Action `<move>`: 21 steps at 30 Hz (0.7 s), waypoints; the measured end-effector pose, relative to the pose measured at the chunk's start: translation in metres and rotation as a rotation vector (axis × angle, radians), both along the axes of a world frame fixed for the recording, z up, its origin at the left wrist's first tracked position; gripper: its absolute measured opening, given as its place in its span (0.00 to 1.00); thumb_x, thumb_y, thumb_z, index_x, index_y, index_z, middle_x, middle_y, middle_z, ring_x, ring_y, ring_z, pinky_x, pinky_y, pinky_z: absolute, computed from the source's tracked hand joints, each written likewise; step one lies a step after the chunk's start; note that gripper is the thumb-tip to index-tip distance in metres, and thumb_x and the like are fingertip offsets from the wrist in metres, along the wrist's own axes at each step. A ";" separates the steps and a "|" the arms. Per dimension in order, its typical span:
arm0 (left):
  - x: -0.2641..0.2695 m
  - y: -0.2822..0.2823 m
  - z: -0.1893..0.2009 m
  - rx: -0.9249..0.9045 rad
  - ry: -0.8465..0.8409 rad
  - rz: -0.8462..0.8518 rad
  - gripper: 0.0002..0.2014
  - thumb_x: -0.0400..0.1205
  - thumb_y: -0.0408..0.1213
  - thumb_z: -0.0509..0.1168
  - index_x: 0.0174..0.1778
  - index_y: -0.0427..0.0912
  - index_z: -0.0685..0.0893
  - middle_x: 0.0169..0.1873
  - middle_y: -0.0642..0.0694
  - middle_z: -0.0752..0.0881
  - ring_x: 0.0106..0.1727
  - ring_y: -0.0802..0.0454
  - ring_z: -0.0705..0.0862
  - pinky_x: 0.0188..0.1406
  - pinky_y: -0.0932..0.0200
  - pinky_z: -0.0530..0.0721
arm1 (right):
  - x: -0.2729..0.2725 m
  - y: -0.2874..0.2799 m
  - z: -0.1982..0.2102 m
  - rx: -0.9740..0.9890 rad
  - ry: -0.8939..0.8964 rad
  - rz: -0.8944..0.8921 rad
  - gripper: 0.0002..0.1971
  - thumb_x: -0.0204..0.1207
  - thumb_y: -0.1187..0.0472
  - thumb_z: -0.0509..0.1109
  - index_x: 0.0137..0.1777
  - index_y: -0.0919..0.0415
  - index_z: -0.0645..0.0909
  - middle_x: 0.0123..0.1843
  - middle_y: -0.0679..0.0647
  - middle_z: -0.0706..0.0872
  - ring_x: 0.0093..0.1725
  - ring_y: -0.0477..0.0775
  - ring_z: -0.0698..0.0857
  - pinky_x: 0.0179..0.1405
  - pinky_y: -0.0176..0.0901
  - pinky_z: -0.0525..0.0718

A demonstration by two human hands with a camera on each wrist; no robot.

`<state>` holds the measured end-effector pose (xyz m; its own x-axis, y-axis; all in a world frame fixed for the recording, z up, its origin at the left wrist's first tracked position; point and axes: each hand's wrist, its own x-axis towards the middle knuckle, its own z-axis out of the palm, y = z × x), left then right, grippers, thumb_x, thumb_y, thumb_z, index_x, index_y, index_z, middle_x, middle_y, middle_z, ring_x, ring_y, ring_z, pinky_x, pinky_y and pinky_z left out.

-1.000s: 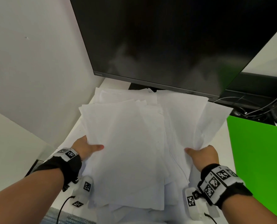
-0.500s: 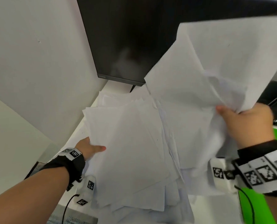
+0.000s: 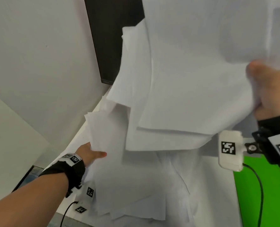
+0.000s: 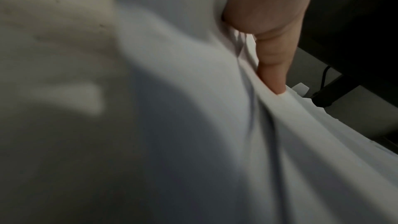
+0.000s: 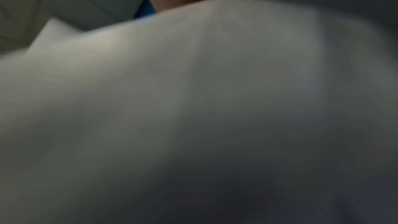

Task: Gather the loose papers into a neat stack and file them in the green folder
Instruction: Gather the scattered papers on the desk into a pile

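Note:
Loose white papers [image 3: 177, 99] fill the middle of the head view, uneven and fanned. My right hand [image 3: 267, 89] grips their right edge, thumb on top, and holds that side raised high near the camera. My left hand [image 3: 90, 153] holds the left edge low near the desk, thumb lying over the top sheet. More sheets [image 3: 136, 194] still lie flat underneath. The green folder [image 3: 273, 194] lies at the lower right, partly behind my right wrist. In the left wrist view a thumb [image 4: 273, 67] presses into bunched paper [image 4: 193, 125]. The right wrist view shows blurred paper [image 5: 193, 108].
A dark monitor [image 3: 109, 38] stands at the back, mostly hidden by the lifted sheets. A white wall [image 3: 37, 63] closes the left side. The white desk edge [image 3: 67, 208] runs along the lower left, with a cable [image 3: 65, 213] trailing from my left wrist.
My right hand has lifted its side of the papers up and to the right, toward the camera. The left hand has stayed low at the left edge. The monitor is now mostly covered.

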<state>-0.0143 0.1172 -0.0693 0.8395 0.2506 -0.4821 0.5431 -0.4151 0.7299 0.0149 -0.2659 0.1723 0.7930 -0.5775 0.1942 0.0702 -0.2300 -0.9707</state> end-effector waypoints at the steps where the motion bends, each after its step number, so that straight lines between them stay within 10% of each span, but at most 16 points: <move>1: -0.001 0.000 0.002 -0.005 0.007 -0.012 0.26 0.65 0.37 0.79 0.59 0.39 0.82 0.52 0.45 0.86 0.54 0.44 0.82 0.56 0.54 0.75 | -0.003 0.008 -0.002 0.067 0.003 0.021 0.13 0.60 0.49 0.78 0.40 0.55 0.86 0.42 0.44 0.91 0.42 0.39 0.90 0.48 0.39 0.88; 4: -0.002 0.004 0.006 -0.112 0.030 -0.065 0.29 0.58 0.41 0.80 0.55 0.43 0.85 0.49 0.46 0.90 0.54 0.44 0.87 0.57 0.50 0.81 | -0.015 0.033 -0.041 0.055 0.126 0.125 0.07 0.70 0.66 0.71 0.48 0.60 0.84 0.46 0.45 0.89 0.37 0.30 0.87 0.31 0.16 0.79; 8: -0.003 0.011 0.011 -0.139 0.049 -0.169 0.45 0.41 0.65 0.79 0.48 0.39 0.85 0.44 0.40 0.90 0.42 0.46 0.88 0.50 0.53 0.85 | -0.022 0.048 -0.115 0.167 0.338 0.123 0.11 0.71 0.64 0.73 0.51 0.68 0.83 0.54 0.63 0.88 0.37 0.45 0.88 0.36 0.28 0.80; 12: -0.005 0.007 0.012 -0.072 0.040 -0.033 0.31 0.70 0.62 0.69 0.54 0.36 0.84 0.40 0.43 0.84 0.47 0.43 0.83 0.53 0.56 0.75 | -0.032 0.058 -0.164 0.300 0.576 0.158 0.12 0.70 0.67 0.75 0.53 0.66 0.81 0.45 0.58 0.86 0.38 0.55 0.85 0.46 0.43 0.82; 15: -0.004 0.001 0.011 0.014 0.029 0.056 0.27 0.77 0.57 0.64 0.55 0.33 0.83 0.38 0.40 0.85 0.47 0.42 0.83 0.51 0.56 0.74 | -0.027 0.053 -0.182 0.322 0.753 0.203 0.17 0.66 0.67 0.78 0.54 0.73 0.82 0.49 0.66 0.88 0.49 0.66 0.87 0.58 0.61 0.84; 21: 0.002 0.002 0.007 0.097 0.102 0.138 0.30 0.80 0.59 0.56 0.52 0.31 0.83 0.37 0.39 0.83 0.49 0.39 0.81 0.52 0.54 0.72 | -0.009 0.019 -0.186 0.185 1.002 0.521 0.19 0.67 0.76 0.74 0.60 0.68 0.81 0.55 0.67 0.88 0.53 0.66 0.87 0.55 0.62 0.84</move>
